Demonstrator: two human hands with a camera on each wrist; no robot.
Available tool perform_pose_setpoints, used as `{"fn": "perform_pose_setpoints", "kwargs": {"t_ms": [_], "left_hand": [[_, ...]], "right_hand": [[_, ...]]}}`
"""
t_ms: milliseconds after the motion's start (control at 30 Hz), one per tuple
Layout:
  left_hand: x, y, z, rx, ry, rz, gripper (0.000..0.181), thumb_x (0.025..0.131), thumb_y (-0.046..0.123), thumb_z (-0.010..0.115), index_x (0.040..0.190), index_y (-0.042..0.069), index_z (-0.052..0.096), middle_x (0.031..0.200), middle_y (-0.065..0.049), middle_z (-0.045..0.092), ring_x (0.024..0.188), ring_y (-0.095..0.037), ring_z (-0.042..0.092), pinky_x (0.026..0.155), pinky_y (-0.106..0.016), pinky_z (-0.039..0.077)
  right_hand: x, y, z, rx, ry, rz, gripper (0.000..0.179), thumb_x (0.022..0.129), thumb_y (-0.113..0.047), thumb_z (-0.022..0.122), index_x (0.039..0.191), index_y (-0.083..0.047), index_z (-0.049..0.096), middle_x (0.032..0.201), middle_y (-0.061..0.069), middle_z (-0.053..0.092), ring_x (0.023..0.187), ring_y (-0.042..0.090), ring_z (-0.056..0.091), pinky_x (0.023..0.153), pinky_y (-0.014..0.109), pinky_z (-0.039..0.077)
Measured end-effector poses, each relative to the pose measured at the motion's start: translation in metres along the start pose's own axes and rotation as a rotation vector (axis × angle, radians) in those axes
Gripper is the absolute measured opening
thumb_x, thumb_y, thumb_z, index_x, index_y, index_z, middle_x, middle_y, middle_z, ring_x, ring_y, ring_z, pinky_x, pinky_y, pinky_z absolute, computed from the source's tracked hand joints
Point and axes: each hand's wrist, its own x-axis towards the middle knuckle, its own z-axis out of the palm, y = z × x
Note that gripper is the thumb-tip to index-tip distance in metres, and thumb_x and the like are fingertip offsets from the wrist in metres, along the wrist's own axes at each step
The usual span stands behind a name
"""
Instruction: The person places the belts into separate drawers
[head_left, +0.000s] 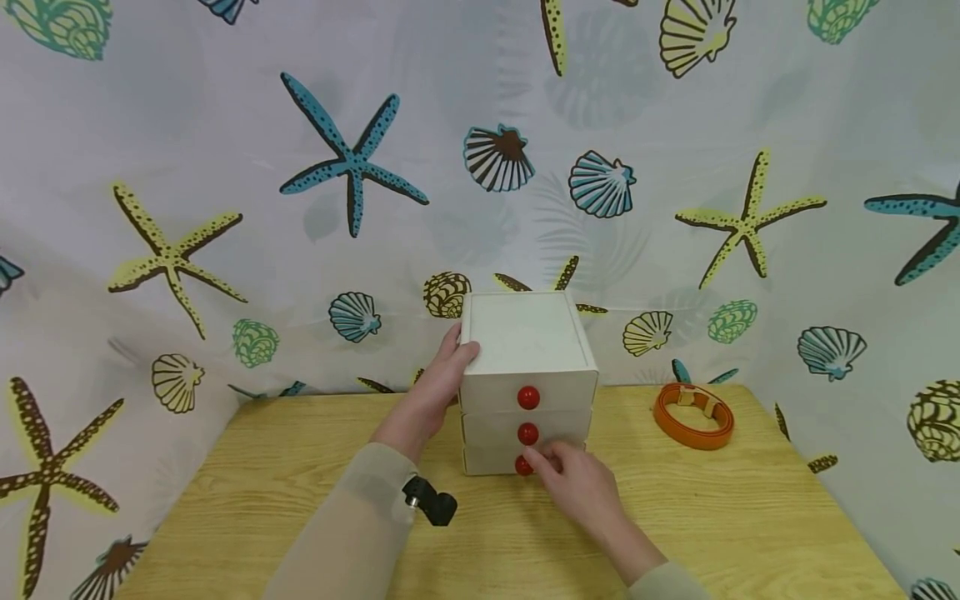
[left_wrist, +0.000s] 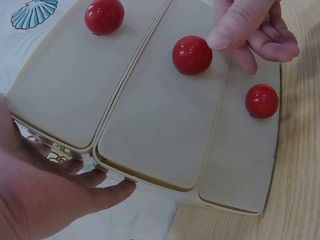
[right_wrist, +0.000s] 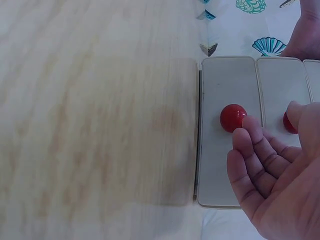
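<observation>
A white box of three stacked drawers stands on the table, each drawer front bearing a round red knob. My left hand lies along its left side, fingers extended against the wall and thumb by the top edge. In front of the lower drawers is my right hand, its fingers loosely bent. The thumb tip comes right up to the middle knob in the left wrist view. Its fingertips overlap the edge of the bottom knob in the right wrist view. All three drawers appear pushed in.
A coiled orange belt lies on the wooden table, right of the drawer box. Behind and at both sides hangs a white cloth printed with starfish and shells. A small black device sits at the left wrist.
</observation>
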Motion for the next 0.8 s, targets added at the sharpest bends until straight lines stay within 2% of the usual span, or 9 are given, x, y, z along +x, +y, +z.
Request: {"fn": "perform_pose_setpoints", "kwargs": {"t_ms": [233, 800], "left_hand": [[0.0, -0.001, 0.0, 0.006, -0.001, 0.0, 0.077, 0.114, 0.049, 0.044, 0.178, 0.037, 0.005, 0.183, -0.006, 0.01, 0.163, -0.038, 0.02, 0.125, -0.07, 0.023], [0.001, -0.001, -0.001, 0.002, -0.007, 0.0, 0.077, 0.114, 0.049, 0.044, 0.178, 0.036, 0.003, 0.183, -0.007, 0.008, 0.163, -0.038, 0.019, 0.126, -0.069, 0.022]], "right_hand": [[-0.004, 0.003, 0.003, 0.053, -0.043, 0.073, 0.049, 0.111, -0.058, 0.06, 0.1, -0.014, 0.078, 0.077, -0.002, 0.07, 0.068, 0.015, 0.059, 0.068, 0.039, 0.049], [-0.006, 0.008, 0.014, 0.06, -0.059, 0.137, 0.054, 0.11, -0.061, 0.058, 0.085, -0.016, 0.073, 0.072, -0.005, 0.067, 0.067, 0.016, 0.059, 0.066, 0.038, 0.047]]}}
